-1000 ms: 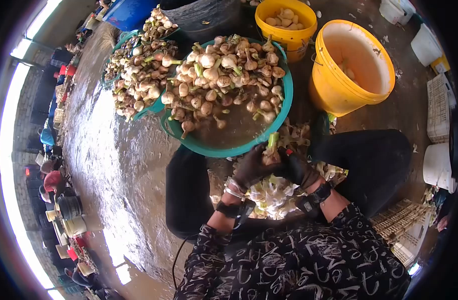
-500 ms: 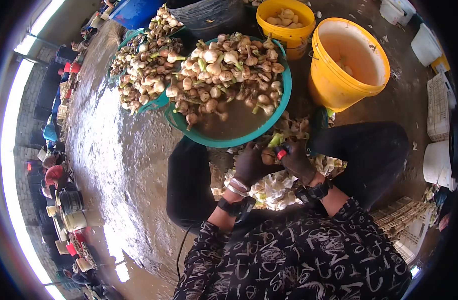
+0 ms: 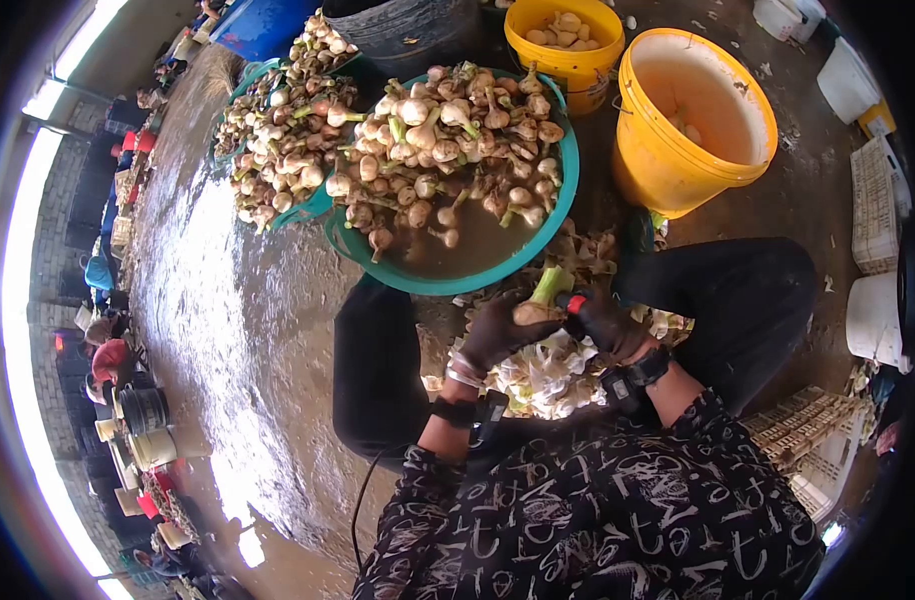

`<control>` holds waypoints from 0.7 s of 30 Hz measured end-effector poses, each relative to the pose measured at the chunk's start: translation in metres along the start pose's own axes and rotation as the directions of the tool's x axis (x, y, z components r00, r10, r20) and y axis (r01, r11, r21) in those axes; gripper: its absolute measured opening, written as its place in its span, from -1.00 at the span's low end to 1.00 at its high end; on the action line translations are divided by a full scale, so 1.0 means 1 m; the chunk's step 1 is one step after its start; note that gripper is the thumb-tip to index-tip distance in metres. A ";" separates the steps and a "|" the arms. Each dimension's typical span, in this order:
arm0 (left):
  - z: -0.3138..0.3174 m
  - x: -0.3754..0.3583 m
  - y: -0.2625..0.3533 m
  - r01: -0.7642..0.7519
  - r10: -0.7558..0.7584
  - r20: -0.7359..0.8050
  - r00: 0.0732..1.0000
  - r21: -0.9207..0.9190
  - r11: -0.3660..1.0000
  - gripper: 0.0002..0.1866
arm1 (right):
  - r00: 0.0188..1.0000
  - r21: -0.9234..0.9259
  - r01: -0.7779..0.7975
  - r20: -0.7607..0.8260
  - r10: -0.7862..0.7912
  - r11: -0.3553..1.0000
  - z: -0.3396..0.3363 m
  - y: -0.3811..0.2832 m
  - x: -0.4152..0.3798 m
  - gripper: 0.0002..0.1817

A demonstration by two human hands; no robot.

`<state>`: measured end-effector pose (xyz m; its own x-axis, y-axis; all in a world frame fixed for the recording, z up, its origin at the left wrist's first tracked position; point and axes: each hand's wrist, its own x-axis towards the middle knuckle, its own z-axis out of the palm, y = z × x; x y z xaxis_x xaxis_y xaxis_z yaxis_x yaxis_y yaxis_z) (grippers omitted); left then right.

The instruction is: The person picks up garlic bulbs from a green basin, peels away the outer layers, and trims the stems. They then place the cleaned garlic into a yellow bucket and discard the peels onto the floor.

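My left hand [image 3: 493, 335] is wrapped round a garlic bulb [image 3: 534, 312] w/ green stalk up, held over the heap of peelings [image 3: 548, 375] btwn my knees; right hand [image 3: 606, 325] grips a red-tipped cutter [image 3: 576, 302] right against the bulb. Just ahead the teal basin [image 3: 563, 205] of wet garlic crowds the hands, w/ a big yellow bucket [image 3: 678, 170] to its right, a smaller yellow bucket [image 3: 568, 70] behind, all on wet floor [image 3: 238, 330].

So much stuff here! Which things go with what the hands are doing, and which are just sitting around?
In use:
- left hand holding a garlic bulb
- right hand with a red-handled tool
- heap of peelings
- teal basin of garlic

Lying about:
- white crates
- blue tub
- white bucket
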<state>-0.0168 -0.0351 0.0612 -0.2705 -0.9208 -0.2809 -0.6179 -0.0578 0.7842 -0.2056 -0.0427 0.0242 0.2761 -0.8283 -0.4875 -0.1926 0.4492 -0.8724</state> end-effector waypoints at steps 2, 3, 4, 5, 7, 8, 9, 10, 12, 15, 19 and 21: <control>0.002 0.004 -0.022 0.014 0.048 0.083 0.995 -0.620 0.785 -0.40 | 0.992 0.537 -0.094 0.123 0.032 0.838 -0.001 0.003 -0.003 -0.70; 0.006 0.004 -0.023 0.013 0.047 0.080 0.996 -0.620 0.784 -0.40 | 0.992 0.535 -0.094 0.125 0.032 0.840 -0.001 0.005 -0.001 -0.70; 0.014 0.004 -0.023 -0.038 0.057 0.004 0.998 -0.701 0.712 -0.42 | 0.985 0.527 -0.161 0.144 0.099 0.835 0.001 0.007 0.002 -0.64; 0.021 0.004 -0.023 -0.093 0.062 -0.070 0.996 -0.769 0.632 -0.44 | 0.973 0.519 -0.225 0.160 0.165 0.825 0.001 0.009 0.003 -0.57; 0.021 0.004 -0.009 -0.021 -0.008 -0.033 0.999 -0.786 0.617 -0.39 | 0.927 0.599 -0.351 0.329 0.178 0.720 0.002 -0.007 -0.002 -0.52; 0.022 0.004 -0.007 -0.076 0.042 -0.067 0.997 -0.684 0.726 -0.39 | 0.853 0.634 -0.485 0.495 0.166 0.602 0.002 -0.011 -0.005 -0.46; 0.022 0.005 -0.005 -0.132 0.096 -0.094 0.991 -0.564 0.815 -0.38 | 0.852 0.633 -0.488 0.495 0.169 0.602 0.002 -0.006 -0.005 -0.46; 0.022 0.010 -0.007 -0.300 0.186 -0.286 0.940 -0.431 0.851 -0.40 | 0.935 0.615 -0.303 0.341 0.100 0.728 0.002 0.004 -0.005 -0.46; 0.013 0.007 -0.002 -0.276 0.210 -0.278 0.937 -0.223 0.935 -0.46 | 0.979 0.461 -0.181 0.167 0.115 0.869 -0.001 0.007 0.000 -0.53; 0.013 0.005 -0.011 -0.148 0.190 -0.145 0.971 0.258 0.955 -0.65 | 0.997 0.223 0.054 0.043 -0.065 0.973 0.002 -0.006 -0.006 -0.59; 0.028 0.008 -0.021 -0.037 0.041 -0.196 0.980 0.022 0.999 -0.77 | 0.944 0.470 0.001 0.291 -0.157 0.883 -0.012 0.009 0.013 -0.62; 0.034 0.008 -0.040 0.079 -0.129 -0.104 0.986 -0.393 0.916 -0.78 | 0.928 0.266 -0.034 0.367 -0.069 0.963 -0.017 0.002 0.011 -0.49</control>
<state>-0.0191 -0.0273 0.0088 -0.1103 -0.9407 -0.3208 -0.2975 -0.2768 0.9137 -0.2188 -0.0561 0.0175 0.6152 -0.6763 -0.4051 0.0555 0.5497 -0.8335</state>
